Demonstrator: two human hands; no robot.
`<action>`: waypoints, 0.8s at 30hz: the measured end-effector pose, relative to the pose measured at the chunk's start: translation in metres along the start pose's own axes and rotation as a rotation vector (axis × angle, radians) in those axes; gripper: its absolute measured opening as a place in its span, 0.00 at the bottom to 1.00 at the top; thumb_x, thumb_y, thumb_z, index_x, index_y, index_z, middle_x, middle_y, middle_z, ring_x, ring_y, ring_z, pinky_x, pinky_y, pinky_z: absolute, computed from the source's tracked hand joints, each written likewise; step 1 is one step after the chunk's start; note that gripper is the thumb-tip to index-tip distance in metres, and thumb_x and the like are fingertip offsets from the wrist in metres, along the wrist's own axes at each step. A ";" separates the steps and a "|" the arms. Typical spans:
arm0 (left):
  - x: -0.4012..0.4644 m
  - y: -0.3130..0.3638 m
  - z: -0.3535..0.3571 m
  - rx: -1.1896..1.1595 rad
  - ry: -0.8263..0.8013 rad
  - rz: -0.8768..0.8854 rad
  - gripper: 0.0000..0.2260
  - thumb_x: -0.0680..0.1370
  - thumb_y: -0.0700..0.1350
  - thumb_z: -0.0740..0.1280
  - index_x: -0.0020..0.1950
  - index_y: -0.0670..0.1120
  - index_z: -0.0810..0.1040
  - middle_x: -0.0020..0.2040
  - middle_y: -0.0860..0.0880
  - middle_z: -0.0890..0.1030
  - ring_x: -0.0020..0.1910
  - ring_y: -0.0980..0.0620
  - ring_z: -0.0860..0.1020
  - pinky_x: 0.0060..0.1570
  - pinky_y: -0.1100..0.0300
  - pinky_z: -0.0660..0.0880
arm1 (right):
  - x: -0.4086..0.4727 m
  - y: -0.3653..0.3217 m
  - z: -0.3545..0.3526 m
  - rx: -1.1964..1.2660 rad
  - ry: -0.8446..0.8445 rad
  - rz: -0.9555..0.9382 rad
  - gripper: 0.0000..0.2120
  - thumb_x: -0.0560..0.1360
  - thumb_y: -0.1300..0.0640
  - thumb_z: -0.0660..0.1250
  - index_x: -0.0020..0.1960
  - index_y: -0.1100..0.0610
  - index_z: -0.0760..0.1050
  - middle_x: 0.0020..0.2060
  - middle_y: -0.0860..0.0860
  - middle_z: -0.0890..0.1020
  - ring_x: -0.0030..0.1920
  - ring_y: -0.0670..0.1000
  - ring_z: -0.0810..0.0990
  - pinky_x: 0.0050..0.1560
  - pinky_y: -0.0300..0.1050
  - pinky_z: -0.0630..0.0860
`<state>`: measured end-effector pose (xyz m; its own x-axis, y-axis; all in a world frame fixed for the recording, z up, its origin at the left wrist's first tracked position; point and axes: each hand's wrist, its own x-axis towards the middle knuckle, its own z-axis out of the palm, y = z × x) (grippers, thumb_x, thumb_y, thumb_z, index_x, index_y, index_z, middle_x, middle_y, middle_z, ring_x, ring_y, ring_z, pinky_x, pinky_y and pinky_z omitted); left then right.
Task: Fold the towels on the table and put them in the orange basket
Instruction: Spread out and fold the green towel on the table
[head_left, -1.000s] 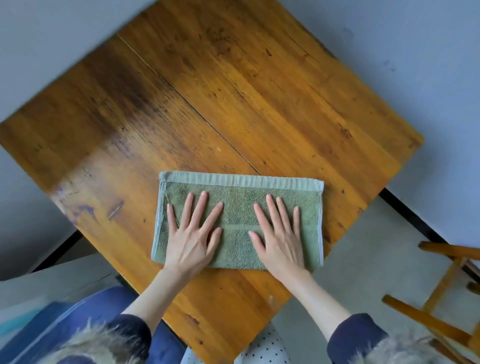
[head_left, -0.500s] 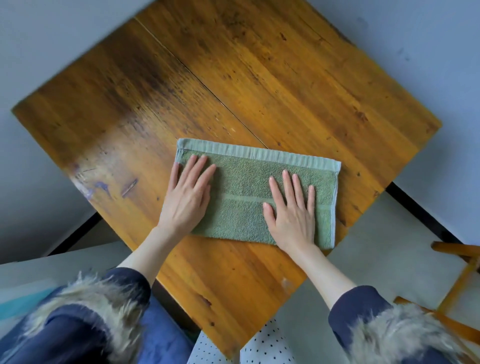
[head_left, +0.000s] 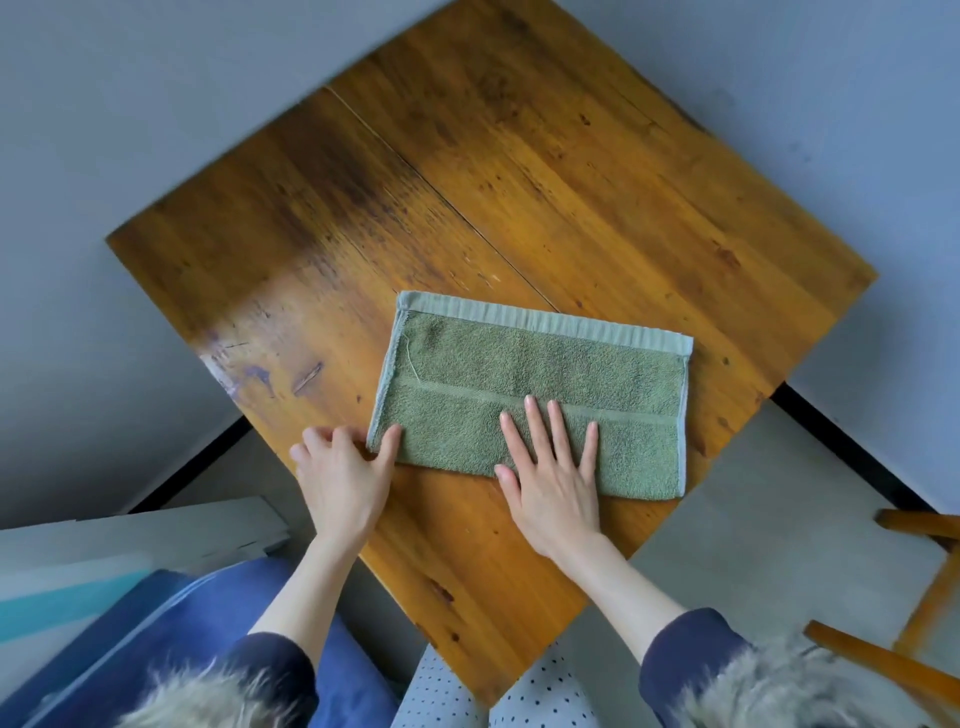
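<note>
Head view: a folded green towel (head_left: 535, 395) lies flat on the wooden table (head_left: 467, 208), toward the table's 5 o'clock corner. The right hand (head_left: 553, 480) rests palm-down on the towel's near edge at about 6 o'clock, fingers straight and spread wide. The left hand (head_left: 343, 475) sits at the towel's 8 o'clock corner, thumb on the cloth and fingers curled beside the edge; whether they pinch it cannot be told.
</note>
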<state>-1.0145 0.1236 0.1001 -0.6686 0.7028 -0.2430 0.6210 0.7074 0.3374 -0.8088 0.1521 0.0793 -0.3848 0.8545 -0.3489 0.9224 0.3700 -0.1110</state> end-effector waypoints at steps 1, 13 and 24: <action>0.002 0.001 -0.002 0.005 -0.028 -0.027 0.22 0.73 0.61 0.66 0.51 0.42 0.79 0.53 0.40 0.71 0.56 0.40 0.65 0.57 0.50 0.63 | 0.001 0.000 0.000 -0.007 -0.013 -0.004 0.27 0.78 0.41 0.37 0.72 0.45 0.30 0.74 0.50 0.34 0.72 0.55 0.30 0.69 0.66 0.32; 0.021 0.014 -0.018 -0.627 -0.391 -0.337 0.15 0.73 0.44 0.72 0.56 0.41 0.75 0.47 0.46 0.78 0.46 0.48 0.77 0.43 0.57 0.73 | 0.001 -0.004 -0.011 0.009 -0.076 -0.004 0.27 0.80 0.42 0.39 0.70 0.45 0.26 0.71 0.49 0.28 0.70 0.55 0.26 0.69 0.64 0.30; 0.013 0.046 -0.051 -0.923 -0.522 -0.288 0.05 0.75 0.35 0.63 0.47 0.41 0.77 0.40 0.48 0.80 0.38 0.54 0.77 0.32 0.66 0.75 | -0.002 0.016 -0.026 0.302 -0.033 -0.083 0.25 0.81 0.45 0.47 0.76 0.46 0.47 0.75 0.46 0.40 0.75 0.48 0.36 0.72 0.53 0.33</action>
<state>-1.0157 0.1611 0.1590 -0.3489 0.6197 -0.7030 -0.2211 0.6745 0.7044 -0.7940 0.1658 0.1024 -0.4623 0.8120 -0.3562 0.8582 0.3085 -0.4103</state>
